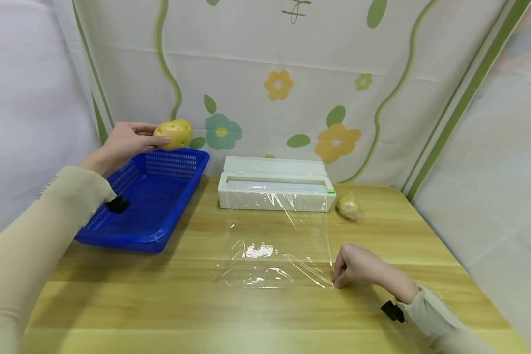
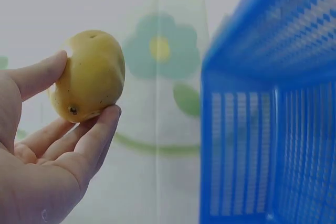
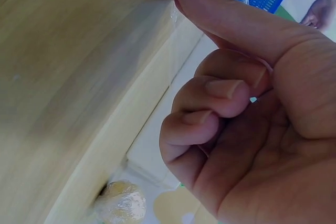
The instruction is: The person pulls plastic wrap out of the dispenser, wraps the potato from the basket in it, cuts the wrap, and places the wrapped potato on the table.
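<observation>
My left hand holds a yellow potato between thumb and fingers, above the far end of the blue basket. In the left wrist view the thumb presses one side of the potato and fingertips support it from below. Low on the right, my right hand pinches the near right corner of a clear plastic wrap sheet. The sheet stretches over the table from a white wrap dispenser whose lid stands up. In the right wrist view, the other fingers are curled toward the palm.
A potato wrapped in clear film lies just right of the dispenser. The wooden table meets a flowered cloth hanging behind it. The basket takes up the table's left side, and no contents are visible inside it.
</observation>
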Demonstrator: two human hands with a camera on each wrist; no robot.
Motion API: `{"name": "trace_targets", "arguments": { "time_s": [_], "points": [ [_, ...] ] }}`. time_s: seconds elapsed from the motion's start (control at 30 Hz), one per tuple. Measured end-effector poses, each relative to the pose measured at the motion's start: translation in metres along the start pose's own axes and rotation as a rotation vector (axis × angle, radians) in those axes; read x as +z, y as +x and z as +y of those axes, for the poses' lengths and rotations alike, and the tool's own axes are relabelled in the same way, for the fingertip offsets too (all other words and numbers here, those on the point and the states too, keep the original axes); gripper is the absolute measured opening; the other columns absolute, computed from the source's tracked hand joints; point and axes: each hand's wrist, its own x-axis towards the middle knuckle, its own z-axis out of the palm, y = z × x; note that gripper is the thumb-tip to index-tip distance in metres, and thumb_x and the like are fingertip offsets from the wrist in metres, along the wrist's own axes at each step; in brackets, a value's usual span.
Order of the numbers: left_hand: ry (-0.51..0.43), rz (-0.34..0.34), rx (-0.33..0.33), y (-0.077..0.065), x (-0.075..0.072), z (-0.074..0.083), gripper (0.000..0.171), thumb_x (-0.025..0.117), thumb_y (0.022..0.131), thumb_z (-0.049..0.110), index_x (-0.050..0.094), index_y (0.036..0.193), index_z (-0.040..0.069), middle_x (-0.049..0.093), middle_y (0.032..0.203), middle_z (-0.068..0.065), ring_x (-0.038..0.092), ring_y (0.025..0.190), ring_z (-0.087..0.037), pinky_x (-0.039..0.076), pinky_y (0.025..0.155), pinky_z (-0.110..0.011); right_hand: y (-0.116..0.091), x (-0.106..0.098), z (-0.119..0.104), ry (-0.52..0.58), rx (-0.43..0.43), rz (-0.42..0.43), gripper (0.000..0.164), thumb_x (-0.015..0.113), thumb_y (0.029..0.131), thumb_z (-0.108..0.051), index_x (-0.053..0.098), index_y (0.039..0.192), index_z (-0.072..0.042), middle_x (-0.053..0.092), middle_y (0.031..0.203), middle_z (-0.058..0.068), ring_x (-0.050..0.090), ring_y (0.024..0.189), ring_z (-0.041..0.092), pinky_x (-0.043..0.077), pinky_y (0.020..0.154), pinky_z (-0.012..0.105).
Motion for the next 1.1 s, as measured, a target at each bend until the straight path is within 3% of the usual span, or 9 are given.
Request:
{"name": "trace_targets", "arguments": {
  "time_s": [0.23, 0.37, 0.5, 0.63, 0.77, 0.97, 1.1],
  "points": [
    [0.025, 0.005, 0.048, -0.015, 0.035, 0.023, 0.070, 0.082, 0.082, 0.031, 0.054, 0.137, -0.002, 0.066, 0.122, -0.009, 0.066, 0.095, -0.008, 0.053, 0.077, -0.020, 0.004, -0.003, 0.001, -0.027, -0.021, 0.007, 0.019, 0.087, 0.070, -0.004, 0.076, 0.066, -0.018, 0.064, 0.064, -0.017, 0.054, 0.054, 0.001, 0.048, 0.051, 0.024],
    [0.073, 0.002, 0.100, -0.026, 0.060, 0.028, 0.066, 0.082, 0.081, 0.037, 0.060, 0.134, 0.005, 0.066, 0.122, -0.010, 0.065, 0.101, -0.012, 0.051, 0.087, -0.027, 0.004, -0.002, 0.001, -0.017, -0.026, 0.000, 0.019, 0.087, 0.069, -0.005, 0.076, 0.066, -0.019, 0.064, 0.063, -0.018, 0.054, 0.054, 0.001, 0.048, 0.051, 0.024],
    [0.088, -0.039, 0.162, -0.040, 0.091, 0.032, 0.063, 0.082, 0.079, 0.041, 0.064, 0.131, 0.012, 0.069, 0.118, -0.007, 0.065, 0.104, -0.015, 0.049, 0.091, -0.034, 0.001, -0.001, 0.003, -0.006, -0.032, -0.004, 0.018, 0.087, 0.070, -0.005, 0.076, 0.066, -0.019, 0.064, 0.064, -0.018, 0.054, 0.055, 0.001, 0.048, 0.051, 0.024],
    [0.034, -0.120, 0.224, -0.057, 0.121, 0.035, 0.058, 0.084, 0.079, 0.035, 0.065, 0.128, 0.010, 0.070, 0.114, -0.007, 0.066, 0.103, -0.018, 0.052, 0.087, -0.032, 0.001, -0.003, 0.004, 0.002, -0.029, -0.004, 0.017, 0.087, 0.071, -0.005, 0.076, 0.067, -0.018, 0.065, 0.065, -0.017, 0.055, 0.055, 0.001, 0.049, 0.051, 0.024],
    [0.029, -0.226, 0.227, -0.072, 0.153, 0.021, 0.055, 0.084, 0.080, 0.030, 0.065, 0.127, 0.009, 0.071, 0.110, -0.005, 0.066, 0.099, -0.021, 0.053, 0.083, -0.036, 0.001, -0.005, 0.005, 0.001, -0.021, -0.006, 0.016, 0.087, 0.071, -0.004, 0.077, 0.068, -0.017, 0.065, 0.067, -0.015, 0.056, 0.056, 0.002, 0.049, 0.052, 0.025],
    [0.018, -0.377, 0.153, -0.087, 0.198, -0.018, 0.053, 0.084, 0.080, 0.026, 0.067, 0.125, 0.006, 0.072, 0.104, -0.002, 0.066, 0.096, -0.021, 0.053, 0.082, -0.037, 0.001, -0.008, 0.006, -0.003, -0.026, -0.003, 0.017, 0.087, 0.070, -0.004, 0.077, 0.068, -0.017, 0.066, 0.068, -0.014, 0.057, 0.057, 0.002, 0.050, 0.053, 0.025],
    [-0.030, -0.477, 0.143, -0.093, 0.223, -0.039, 0.048, 0.084, 0.079, 0.022, 0.068, 0.121, 0.003, 0.073, 0.102, -0.003, 0.068, 0.093, -0.021, 0.054, 0.080, -0.034, -0.001, -0.009, 0.006, -0.001, -0.025, -0.011, 0.017, 0.087, 0.070, -0.004, 0.077, 0.068, -0.017, 0.066, 0.066, -0.015, 0.056, 0.056, 0.002, 0.050, 0.052, 0.025]
  ]
}}
